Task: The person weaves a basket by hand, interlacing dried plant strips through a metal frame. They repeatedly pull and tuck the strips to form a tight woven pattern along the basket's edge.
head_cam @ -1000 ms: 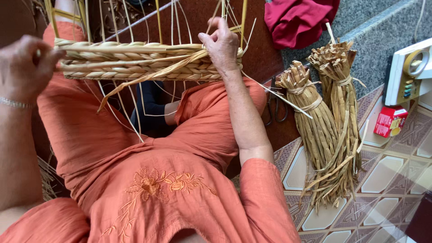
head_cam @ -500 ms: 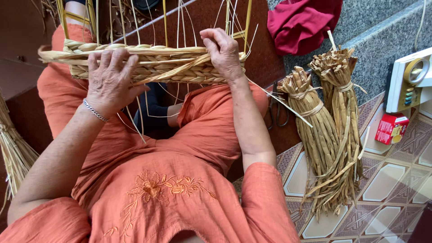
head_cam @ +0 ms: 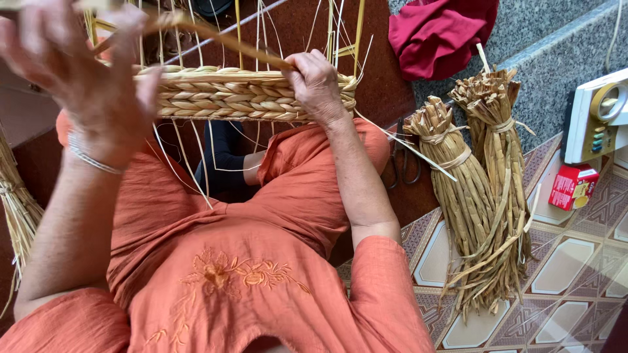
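While the lap in orange cloth (head_cam: 216,261) fills the lower frame, the woven band (head_cam: 242,91) of the basket sits just above the knees, close enough for both hands to work. At upper left, blurred, the left hand (head_cam: 78,72) is closed round a flat straw strand (head_cam: 216,40), lifted clear, it seems, to draw it taut. At upper centre the right hand (head_cam: 317,82) presses on the band's top edge, fingers curled over where the strand meets it, likely pinning the weave. Right of centre, tied straw bundles (head_cam: 477,196) lie on the tiled floor (head_cam: 575,274), beside scissors (head_cam: 400,160).
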Demonstrator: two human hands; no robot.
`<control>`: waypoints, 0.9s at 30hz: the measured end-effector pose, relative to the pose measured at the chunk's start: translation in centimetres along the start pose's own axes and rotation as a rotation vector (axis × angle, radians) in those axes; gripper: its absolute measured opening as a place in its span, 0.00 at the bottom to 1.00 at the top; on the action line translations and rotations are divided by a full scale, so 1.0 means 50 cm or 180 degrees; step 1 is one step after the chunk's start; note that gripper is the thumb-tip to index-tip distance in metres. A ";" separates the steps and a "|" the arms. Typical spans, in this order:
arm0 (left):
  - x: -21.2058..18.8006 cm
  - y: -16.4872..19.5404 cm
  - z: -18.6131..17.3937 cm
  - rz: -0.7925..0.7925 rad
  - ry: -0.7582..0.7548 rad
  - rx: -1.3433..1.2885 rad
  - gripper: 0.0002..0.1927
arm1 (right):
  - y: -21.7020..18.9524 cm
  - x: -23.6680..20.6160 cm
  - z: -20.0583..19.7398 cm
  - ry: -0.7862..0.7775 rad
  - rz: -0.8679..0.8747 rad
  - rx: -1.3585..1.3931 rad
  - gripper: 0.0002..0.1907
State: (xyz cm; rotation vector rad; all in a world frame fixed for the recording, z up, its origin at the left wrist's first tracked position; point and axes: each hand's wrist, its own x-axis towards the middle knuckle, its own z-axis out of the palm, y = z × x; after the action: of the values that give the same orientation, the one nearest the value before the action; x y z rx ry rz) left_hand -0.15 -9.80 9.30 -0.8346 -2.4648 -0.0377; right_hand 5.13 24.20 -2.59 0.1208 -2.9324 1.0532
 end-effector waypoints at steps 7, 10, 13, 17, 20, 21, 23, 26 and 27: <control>0.035 0.212 0.105 0.0086 -0.0810 -0.2763 0.09 | -0.033 -0.004 -0.051 0.0013 0.0359 0.0656 0.05; 0.074 0.245 0.162 -0.1216 -0.1998 -0.3240 0.21 | -0.053 -0.002 -0.065 0.0137 0.0104 0.0682 0.05; 0.099 0.256 0.191 -0.2329 -0.2654 -0.4102 0.16 | -0.060 0.004 -0.069 0.0116 0.0108 0.0842 0.07; 0.096 0.260 0.209 -0.1524 -0.1701 -0.3856 0.15 | -0.057 0.008 -0.066 0.0046 0.0401 0.1051 0.06; 0.084 0.257 0.222 -0.1508 -0.1877 -0.3825 0.15 | -0.056 0.003 -0.060 0.0204 0.0149 0.0937 0.06; 0.083 0.256 0.226 -0.1720 -0.2279 -0.3813 0.12 | -0.055 0.001 -0.058 0.0282 -0.0022 0.0860 0.06; 0.088 0.256 0.231 -0.1739 -0.2333 -0.3888 0.14 | -0.056 -0.002 -0.052 0.0465 0.0004 0.0774 0.06; 0.113 0.257 0.231 -0.1466 -0.1791 -0.3874 0.19 | -0.055 -0.001 -0.044 0.0550 0.0141 0.0815 0.05; 0.127 0.258 0.231 -0.1560 -0.1904 -0.3691 0.16 | -0.054 0.000 -0.042 0.0550 0.0191 0.0854 0.05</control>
State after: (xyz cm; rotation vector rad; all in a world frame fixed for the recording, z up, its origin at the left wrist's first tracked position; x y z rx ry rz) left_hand -2.52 6.38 0.76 -0.6482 -3.0603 -1.7328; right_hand 5.32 23.47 0.74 -0.0522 -2.6456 1.3859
